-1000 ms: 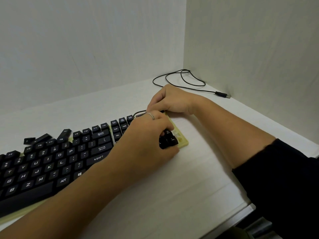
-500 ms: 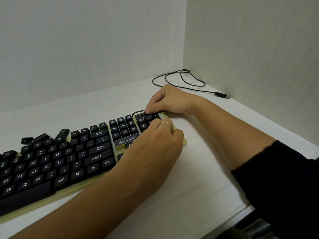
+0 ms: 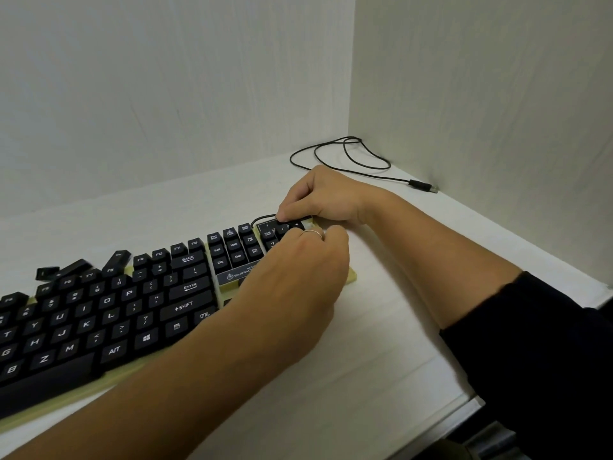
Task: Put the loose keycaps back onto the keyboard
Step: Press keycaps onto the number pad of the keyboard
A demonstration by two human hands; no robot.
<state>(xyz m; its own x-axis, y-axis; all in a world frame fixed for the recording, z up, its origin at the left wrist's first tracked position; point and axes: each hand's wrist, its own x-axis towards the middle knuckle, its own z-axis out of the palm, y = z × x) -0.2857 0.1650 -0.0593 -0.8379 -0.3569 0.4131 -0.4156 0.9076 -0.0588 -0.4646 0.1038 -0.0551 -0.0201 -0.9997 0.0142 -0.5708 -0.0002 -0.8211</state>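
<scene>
My left hand (image 3: pixel 298 277) curls over the numpad's empty top-right slot (image 3: pixel 308 224); my right hand (image 3: pixel 318 197) pinches there too; whether either grip holds a keycap, I can't tell.

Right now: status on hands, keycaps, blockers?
Both hands at numpad: right hand pressing top row, left hand covering the rest. Loose keycaps wait behind keyboard. Nothing obstructing.

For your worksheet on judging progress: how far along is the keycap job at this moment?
Done: most of the keyboard has its caps seated. In hand: the left hand and right hand work at the number pad's far corner, where one socket looks bare. Left: loose keycaps lie along the keyboard's far edge.
</scene>
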